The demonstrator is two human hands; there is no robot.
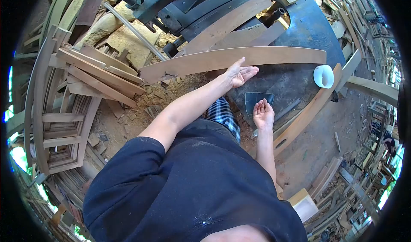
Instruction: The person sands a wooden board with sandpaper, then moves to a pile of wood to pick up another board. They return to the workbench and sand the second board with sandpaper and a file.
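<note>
My left hand (240, 74) reaches across to the middle of a long, gently curved wooden board (278, 55) and overlaps its near edge. Its fingers are stretched out, with the thumb apart and nothing in the palm. My right hand (263, 114) is held palm up with its fingers slightly bent and apart, also without anything in it. Just beyond the right hand lies a dark square sheet (253, 100) on the dark machine table (282, 81). Beside this hand rests a grey bar (287, 109).
A white roll (323, 76) sits by the board's right end. A slanted wooden piece (309, 110) runs along the table's right side. Machine parts (171, 11) and more cut boards (231, 23) stand ahead. Wooden frames (62, 130) and stacked planks (100, 77) are at left.
</note>
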